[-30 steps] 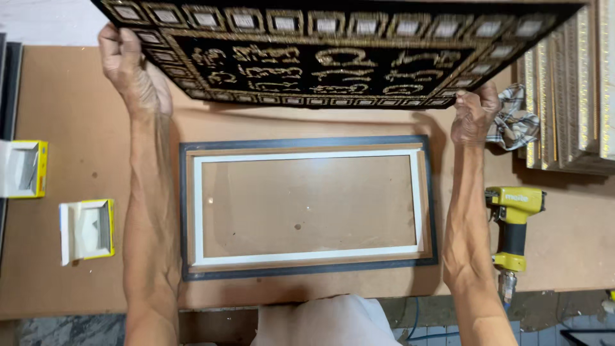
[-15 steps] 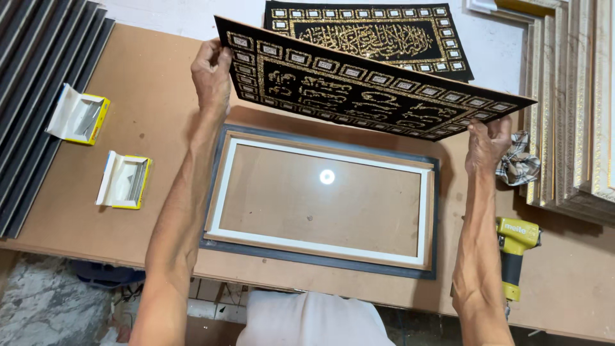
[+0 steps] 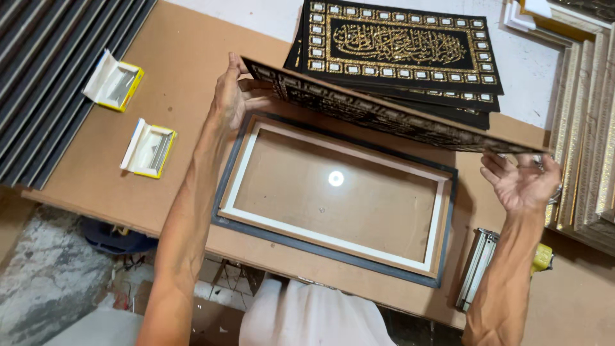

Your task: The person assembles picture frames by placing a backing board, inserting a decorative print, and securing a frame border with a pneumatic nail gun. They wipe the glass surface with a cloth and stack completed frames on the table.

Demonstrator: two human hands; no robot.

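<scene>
Both hands, left hand (image 3: 232, 96) and right hand (image 3: 520, 182), are gripping the ends of a flat black-and-gold board (image 3: 384, 115) above the empty dark wooden frame (image 3: 333, 253); it looks stiff and light.

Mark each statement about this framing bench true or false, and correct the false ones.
1. Both hands hold a black and gold panel above the frame. True: left hand, right hand.
2. The frame lies face up with a picture already in it. False: it is empty, and its back shows.
3. Two open yellow boxes lie to the left of the frame. True.
4. More black and gold panels lie in a stack beyond the frame. True.
5. The stapler rests inside the frame. False: it lies outside, by the right forearm.
</scene>
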